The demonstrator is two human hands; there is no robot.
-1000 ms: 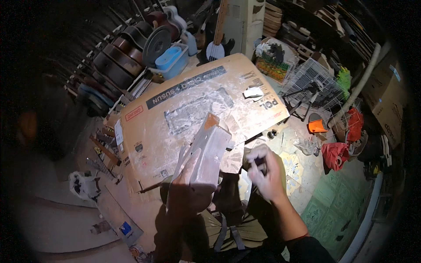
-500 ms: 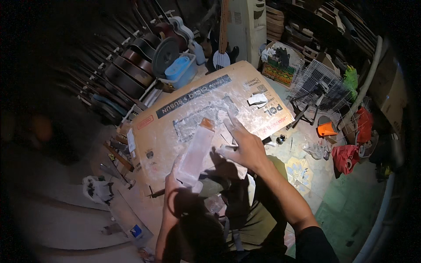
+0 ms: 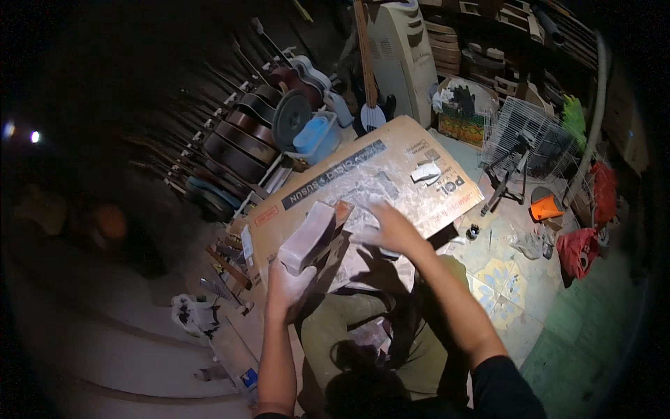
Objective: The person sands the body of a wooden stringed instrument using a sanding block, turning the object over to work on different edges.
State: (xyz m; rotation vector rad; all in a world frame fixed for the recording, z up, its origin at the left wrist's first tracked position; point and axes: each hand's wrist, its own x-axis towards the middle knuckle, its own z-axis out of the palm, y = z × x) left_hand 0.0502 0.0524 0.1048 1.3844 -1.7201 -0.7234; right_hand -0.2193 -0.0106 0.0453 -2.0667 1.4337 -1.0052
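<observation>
**Block held up over the dusty cardboard**

Block (image 3: pixel 307 236), pale and dust-coated, sits raised in the left hand (image 3: pixel 287 285), tilted with its long side running up and to the right, above the near edge of the cardboard (image 3: pixel 391 157). The left fingers are wrapped around its lower end, clamped on it. A darker wooden piece (image 3: pixel 336 241) lies just behind the block, touching it; whether the two are joined I cannot tell.

Right hand (image 3: pixel 387 229) rests flat on the white-smeared patch (image 3: pixel 363 188) of the cardboard, fingers spread apart, holding nothing that shows. A small white scrap (image 3: pixel 426 172) lies farther up the sheet, well apart from both hands.

By my reading, the step in hand is surface work on the block: it is lifted for a look or a turn while the free hand steadies or sweeps the sheet. Next would call for a firm grip, bringing the block down squarely onto the powdery patch.
</observation>
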